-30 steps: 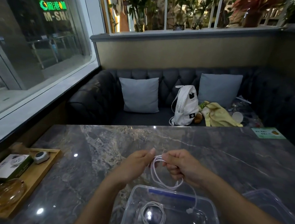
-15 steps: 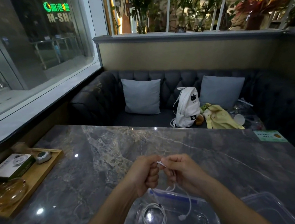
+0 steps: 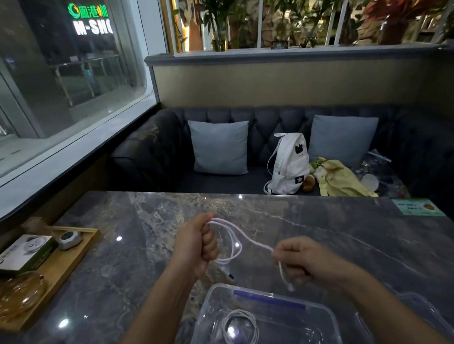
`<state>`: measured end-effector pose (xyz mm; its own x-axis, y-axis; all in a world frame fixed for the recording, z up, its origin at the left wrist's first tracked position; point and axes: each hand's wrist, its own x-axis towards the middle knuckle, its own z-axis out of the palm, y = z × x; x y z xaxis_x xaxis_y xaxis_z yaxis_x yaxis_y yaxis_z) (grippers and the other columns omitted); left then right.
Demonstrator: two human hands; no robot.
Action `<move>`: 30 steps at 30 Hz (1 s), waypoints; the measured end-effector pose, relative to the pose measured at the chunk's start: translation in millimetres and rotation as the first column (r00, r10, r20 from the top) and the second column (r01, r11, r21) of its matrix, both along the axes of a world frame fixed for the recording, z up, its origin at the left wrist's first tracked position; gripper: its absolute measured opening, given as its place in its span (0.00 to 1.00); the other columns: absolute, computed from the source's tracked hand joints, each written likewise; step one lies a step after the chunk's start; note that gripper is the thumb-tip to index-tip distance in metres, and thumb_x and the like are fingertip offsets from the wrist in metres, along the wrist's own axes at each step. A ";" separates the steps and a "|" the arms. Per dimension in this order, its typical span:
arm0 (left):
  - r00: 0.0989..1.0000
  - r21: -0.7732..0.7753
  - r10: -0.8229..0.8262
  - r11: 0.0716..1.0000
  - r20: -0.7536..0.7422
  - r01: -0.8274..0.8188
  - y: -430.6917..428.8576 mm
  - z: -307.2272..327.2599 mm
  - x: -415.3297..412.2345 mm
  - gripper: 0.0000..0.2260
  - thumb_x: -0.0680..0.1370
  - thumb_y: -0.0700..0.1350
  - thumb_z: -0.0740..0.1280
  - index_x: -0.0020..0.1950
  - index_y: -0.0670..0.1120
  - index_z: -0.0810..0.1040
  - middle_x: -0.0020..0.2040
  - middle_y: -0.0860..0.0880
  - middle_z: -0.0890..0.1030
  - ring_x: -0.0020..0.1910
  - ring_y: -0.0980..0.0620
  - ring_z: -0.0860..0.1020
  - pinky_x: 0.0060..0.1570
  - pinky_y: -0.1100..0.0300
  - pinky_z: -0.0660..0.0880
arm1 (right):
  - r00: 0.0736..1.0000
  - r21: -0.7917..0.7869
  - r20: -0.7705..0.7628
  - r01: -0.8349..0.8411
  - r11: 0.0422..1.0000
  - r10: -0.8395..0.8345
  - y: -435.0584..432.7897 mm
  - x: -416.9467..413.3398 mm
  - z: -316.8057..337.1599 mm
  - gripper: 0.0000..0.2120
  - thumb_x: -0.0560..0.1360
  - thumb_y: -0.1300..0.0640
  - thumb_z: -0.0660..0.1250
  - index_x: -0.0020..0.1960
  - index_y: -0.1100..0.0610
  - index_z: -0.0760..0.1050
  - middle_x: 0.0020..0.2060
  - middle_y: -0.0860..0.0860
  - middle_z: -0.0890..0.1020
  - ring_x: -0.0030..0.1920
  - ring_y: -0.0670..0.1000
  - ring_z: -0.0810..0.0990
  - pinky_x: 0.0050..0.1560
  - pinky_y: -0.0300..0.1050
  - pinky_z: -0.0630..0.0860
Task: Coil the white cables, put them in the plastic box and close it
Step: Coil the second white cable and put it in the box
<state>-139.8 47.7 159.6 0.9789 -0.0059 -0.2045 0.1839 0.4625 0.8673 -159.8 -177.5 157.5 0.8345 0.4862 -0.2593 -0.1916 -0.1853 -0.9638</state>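
A clear plastic box (image 3: pixel 267 329) sits open at the near edge of the table (image 3: pixel 138 249), below both hands. One white cable (image 3: pixel 240 333) lies coiled inside it. The lid (image 3: pixel 426 320) lies just right of the box. Above the box, the left hand (image 3: pixel 197 247) is a closed fist around loops of a second white cable (image 3: pixel 232 243). The cable runs from those fingers across to the right hand (image 3: pixel 304 262), whose fingertips pinch it, and its plug end hangs below them. Past the hands is a sofa with a white backpack (image 3: pixel 289 163).
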 end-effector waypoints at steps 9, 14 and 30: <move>0.994 -0.107 -0.068 0.993 -0.087 0.059 -15.4 -15.2 -2.4 0.27 0.79 0.43 0.54 0.18 0.51 0.59 0.14 0.54 0.57 0.12 0.59 0.53 0.15 0.72 0.50 | 0.967 0.664 -0.162 0.253 0.703 -0.195 26.8 0.4 33.6 0.11 0.71 0.59 0.61 0.33 0.58 0.78 0.25 0.50 0.77 0.24 0.44 0.75 0.22 0.33 0.73; 0.986 -0.220 -0.097 0.973 -0.134 0.066 -16.5 -14.8 -5.6 0.26 0.77 0.43 0.55 0.18 0.50 0.58 0.14 0.54 0.56 0.12 0.58 0.53 0.14 0.71 0.49 | 0.982 0.672 -0.072 0.178 0.719 -0.175 50.4 -4.6 29.7 0.08 0.71 0.60 0.61 0.37 0.63 0.75 0.27 0.55 0.80 0.28 0.49 0.81 0.28 0.38 0.78; 0.982 -0.233 -0.123 0.969 -0.143 0.087 -1.7 -11.6 -12.6 0.25 0.77 0.43 0.55 0.19 0.50 0.58 0.14 0.54 0.56 0.12 0.59 0.53 0.15 0.71 0.48 | 0.952 0.724 -0.167 0.296 0.624 -0.257 59.0 0.4 27.2 0.06 0.71 0.61 0.60 0.37 0.62 0.73 0.28 0.53 0.76 0.29 0.48 0.77 0.28 0.39 0.76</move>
<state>-152.4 46.0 148.0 0.9267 -0.1699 -0.3353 0.3658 0.6129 0.7004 -159.3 -118.5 184.6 0.9592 0.2803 0.0385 -0.1585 0.6452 -0.7474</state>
